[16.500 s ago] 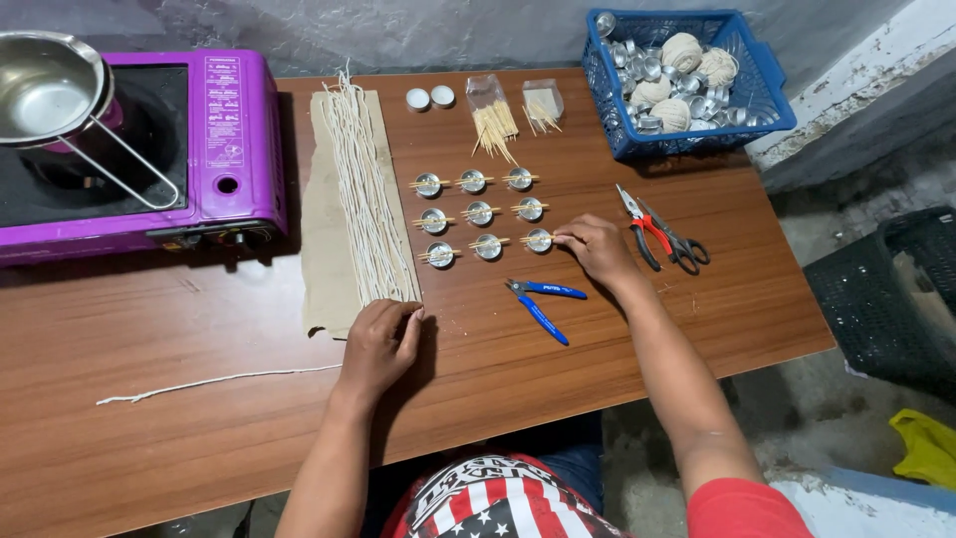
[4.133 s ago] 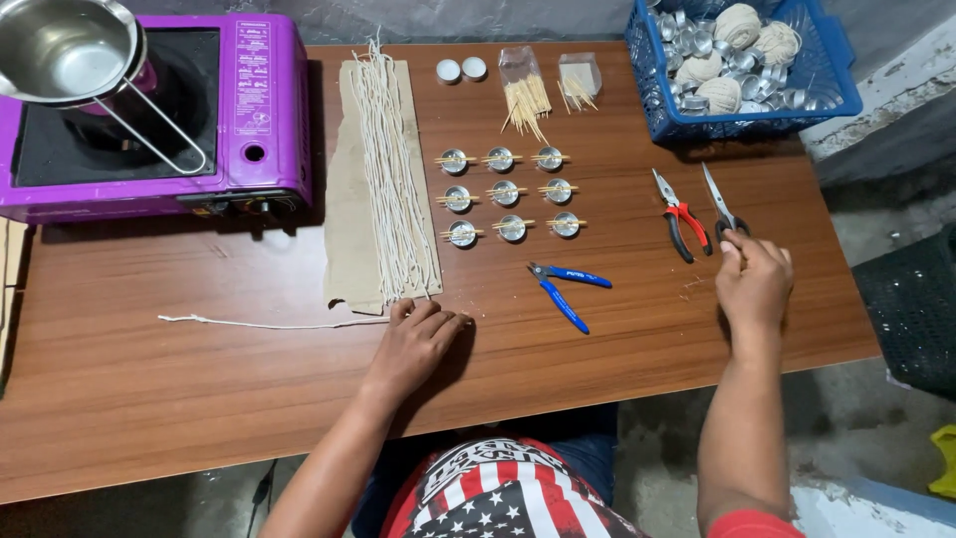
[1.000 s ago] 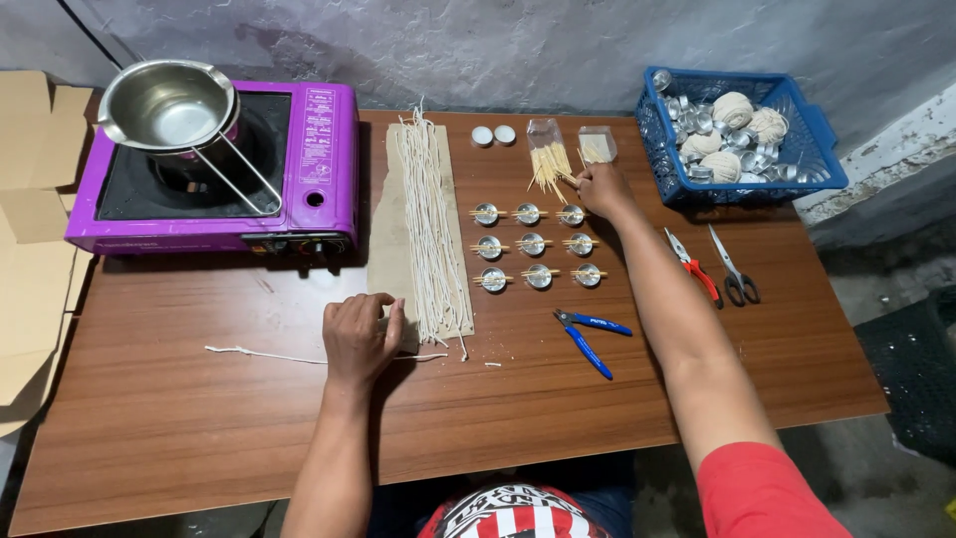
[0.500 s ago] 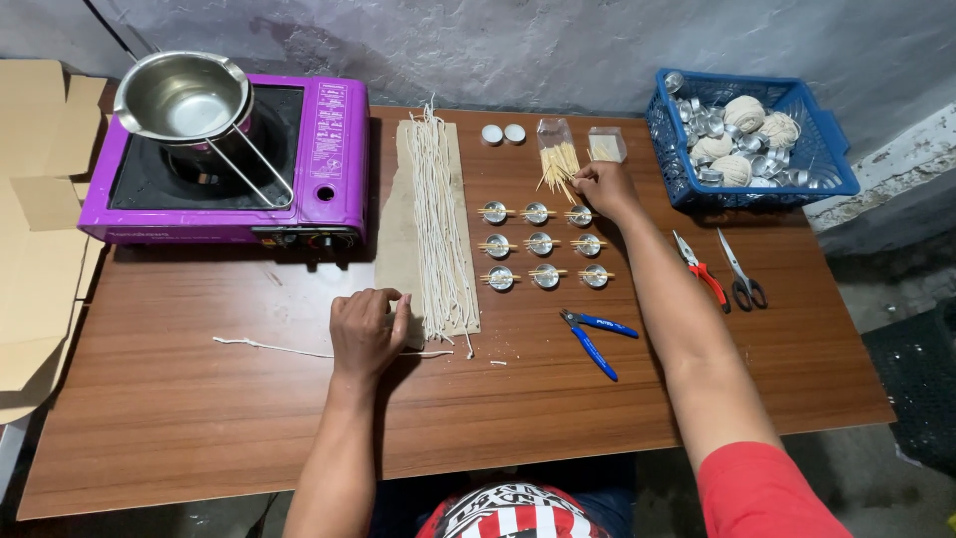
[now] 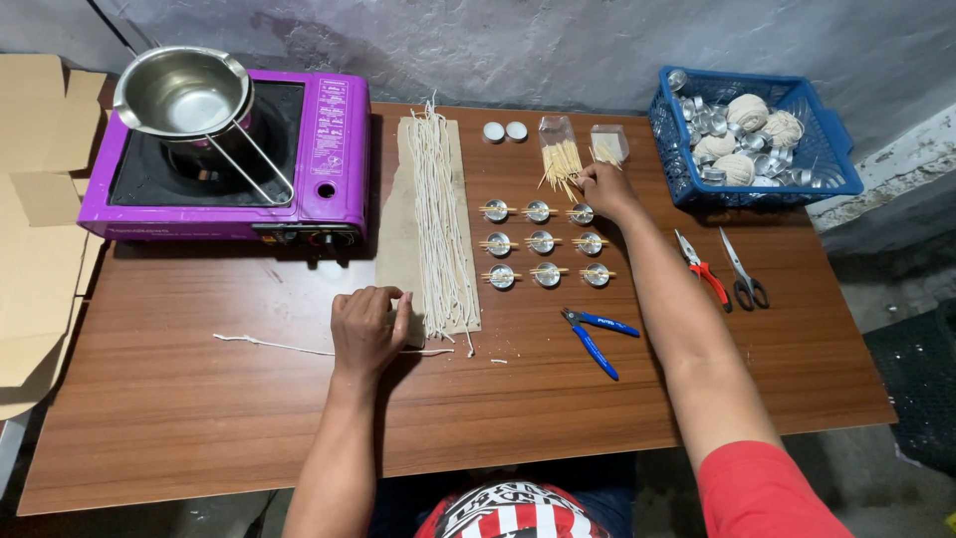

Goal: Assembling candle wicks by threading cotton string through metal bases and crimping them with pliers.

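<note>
Rough grey wall backs a brown wooden tabletop (image 5: 199,418) seen from above, where I sit with both arms stretched out. My left hand (image 5: 366,327) rests palm down with fingers curled on the near corner of a strip of brown paper (image 5: 398,214), pressing it flat rather than gripping it; long white wicks (image 5: 438,219) lie side by side along that strip, kept straight by it. One loose wick (image 5: 274,346) trails off to the left from under that hand. My right hand (image 5: 605,187) reaches far across to a small bundle of pale wooden sticks (image 5: 563,164) spilling from a clear bag; the fingers are drawn together at the sticks, though I cannot tell whether they have actually pinched one. Just below that hand sit nine small metal cups (image 5: 544,242) in three neat rows, each with a stick laid across its rim. Blue pliers (image 5: 596,337) lie near me; red pliers (image 5: 703,271) and scissors (image 5: 745,274) wait to the right. A purple stove (image 5: 329,149) carrying a steel pot (image 5: 184,93) stands far left, a blue basket (image 5: 687,179) far right.
</note>
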